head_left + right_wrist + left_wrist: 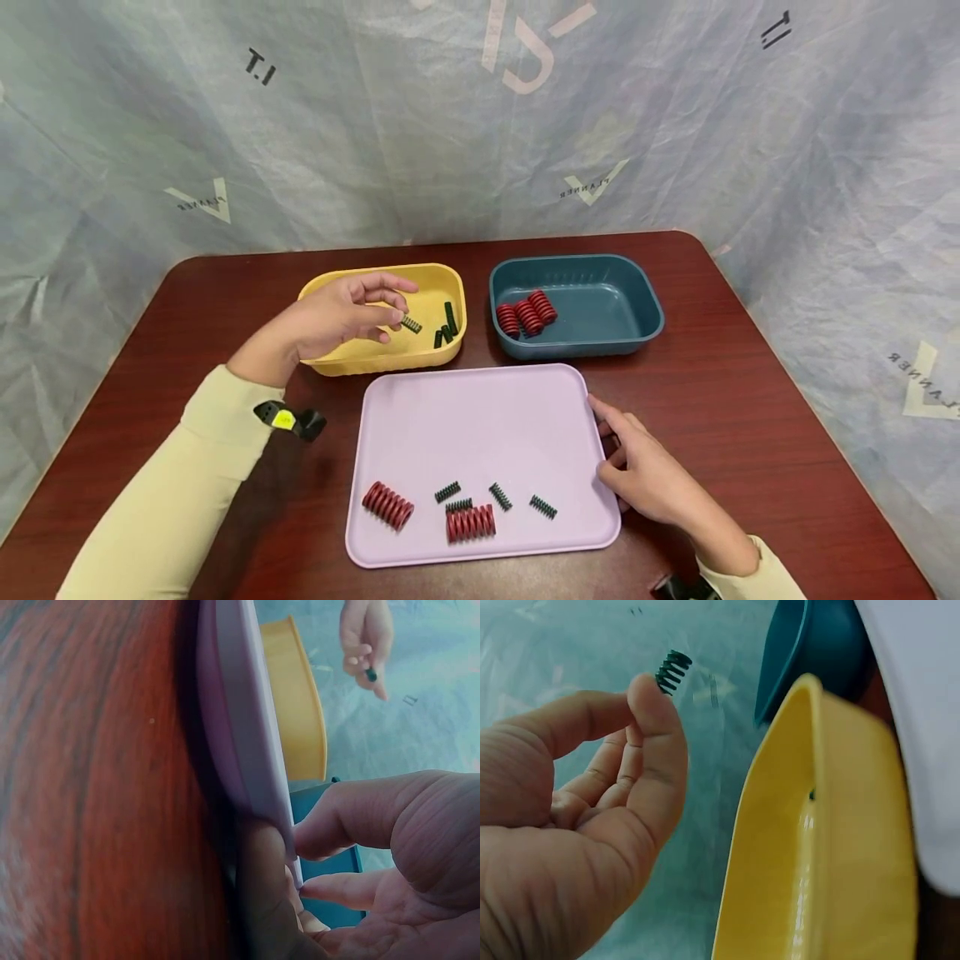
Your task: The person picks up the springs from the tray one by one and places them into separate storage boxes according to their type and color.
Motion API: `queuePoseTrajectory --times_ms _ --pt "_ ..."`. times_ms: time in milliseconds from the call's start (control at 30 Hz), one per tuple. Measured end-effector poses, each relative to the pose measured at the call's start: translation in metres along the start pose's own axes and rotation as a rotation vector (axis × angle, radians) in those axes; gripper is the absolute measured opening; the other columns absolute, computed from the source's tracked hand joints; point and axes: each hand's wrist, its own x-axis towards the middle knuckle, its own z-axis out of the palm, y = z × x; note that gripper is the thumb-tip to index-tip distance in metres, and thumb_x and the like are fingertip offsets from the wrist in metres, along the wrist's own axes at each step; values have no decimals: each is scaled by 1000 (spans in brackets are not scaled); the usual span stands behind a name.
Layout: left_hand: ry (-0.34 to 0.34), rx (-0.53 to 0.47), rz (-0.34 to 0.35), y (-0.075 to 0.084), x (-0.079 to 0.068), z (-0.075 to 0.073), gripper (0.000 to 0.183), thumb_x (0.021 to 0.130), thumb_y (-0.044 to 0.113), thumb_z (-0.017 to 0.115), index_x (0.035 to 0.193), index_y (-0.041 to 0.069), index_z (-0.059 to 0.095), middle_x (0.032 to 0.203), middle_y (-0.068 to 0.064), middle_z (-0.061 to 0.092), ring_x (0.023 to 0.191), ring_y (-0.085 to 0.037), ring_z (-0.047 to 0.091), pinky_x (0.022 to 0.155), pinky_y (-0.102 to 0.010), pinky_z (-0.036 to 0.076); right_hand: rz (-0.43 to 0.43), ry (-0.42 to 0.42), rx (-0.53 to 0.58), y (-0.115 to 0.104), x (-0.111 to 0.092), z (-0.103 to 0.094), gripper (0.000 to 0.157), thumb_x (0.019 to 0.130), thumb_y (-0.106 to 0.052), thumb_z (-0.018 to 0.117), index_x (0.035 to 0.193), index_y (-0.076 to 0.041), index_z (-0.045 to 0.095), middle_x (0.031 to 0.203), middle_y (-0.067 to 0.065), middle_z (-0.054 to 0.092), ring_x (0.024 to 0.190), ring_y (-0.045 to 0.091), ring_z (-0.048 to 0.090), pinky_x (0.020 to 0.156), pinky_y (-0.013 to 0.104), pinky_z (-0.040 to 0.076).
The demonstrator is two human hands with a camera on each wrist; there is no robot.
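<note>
My left hand point(341, 315) is over the yellow bin point(375, 363), pinching a small dark green spring point(412, 324) between thumb and fingertips. The left wrist view shows the coils of that spring point(675, 670) sticking out past the fingertip. On the right edge of the pale lilac tray point(480, 425), my right hand point(648, 475) grips the rim between thumb and fingers, some of them hidden beneath it. Toward the near side of the tray lie two big red springs, one at left point(387, 506) and one near the middle point(471, 523), among several small green springs point(500, 497).
Several green springs point(450, 318) lie at the right end inside the yellow bin. A blue bin point(600, 343) beside it holds three red springs point(528, 316). Both bins stand behind the tray on a dark red wooden table point(712, 367), with a grey sheet point(420, 125) hanging behind.
</note>
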Motion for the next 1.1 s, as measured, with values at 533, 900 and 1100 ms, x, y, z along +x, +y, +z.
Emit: queuePoseTrajectory --times_ms 533,900,1100 --pt "-1 171 -205 7 47 -51 47 103 5 61 148 -1 45 117 -7 61 103 -18 62 92 -36 58 -2 9 -4 0 -1 0 82 86 13 57 161 -9 32 125 21 47 75 20 63 41 33 55" --pt "-207 389 -389 -8 73 -54 45 105 5 57 146 -8 44 107 -8 60 93 -19 59 90 -37 55 7 14 -18 -2 0 1 82 85 12 58 160 -9 33 123 20 47 77 20 64 42 33 55" --pt "-244 470 -436 -11 82 -52 40 106 3 55 144 -7 46 112 -10 60 87 -18 59 84 -33 55 0 25 -22 -1 0 1 82 84 13 57 160 -8 33 123 21 48 76 20 65 41 33 55"
